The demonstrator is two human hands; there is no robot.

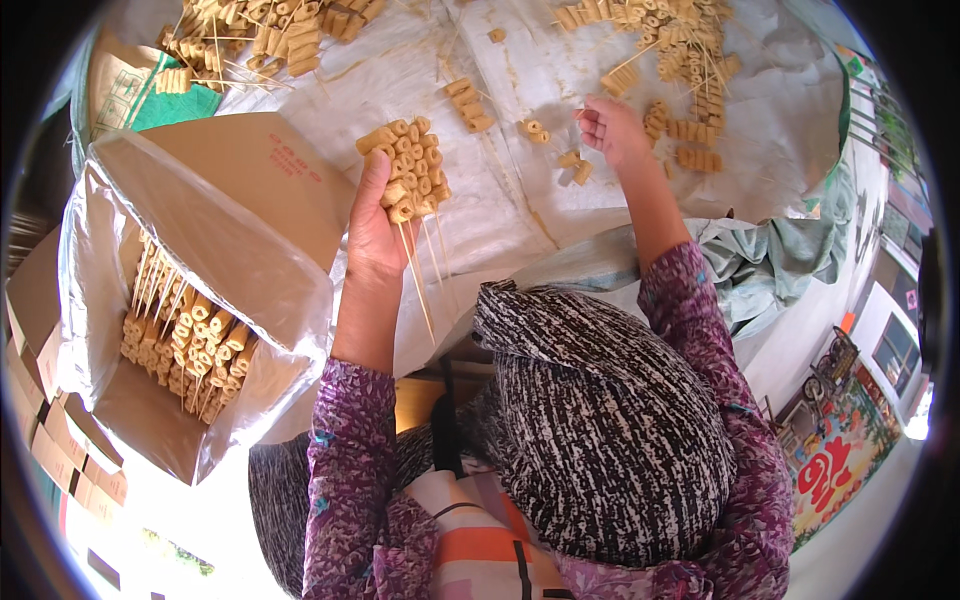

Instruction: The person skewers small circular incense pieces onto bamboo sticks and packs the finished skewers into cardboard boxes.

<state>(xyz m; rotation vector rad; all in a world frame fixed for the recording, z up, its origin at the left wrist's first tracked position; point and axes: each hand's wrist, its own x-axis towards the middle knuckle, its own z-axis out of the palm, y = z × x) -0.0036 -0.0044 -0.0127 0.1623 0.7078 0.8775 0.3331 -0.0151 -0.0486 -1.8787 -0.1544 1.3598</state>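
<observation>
A bundle of skewers (410, 170) threaded with short tan rolls, hollow at their ends, is gripped in my left hand (375, 225). Its thin bare sticks point down toward me, and my thumb presses along its left side. My right hand (612, 132) hovers at or just above the white sheet, fingers curled; whatever they pinch is too small to make out. Left of that hand lies a short piece of rolls (535, 131), and below it another small piece (575, 166). A skewer of rolls (468, 105) rests between my hands.
On my left, a cardboard box (250, 165) lined with clear plastic holds several stacked skewers (195, 340). Piles of skewers lie at the far left (290, 40) and far right (690, 50) of the white sheet (500, 215). Greenish cloth (770, 260) bunches along the near right edge.
</observation>
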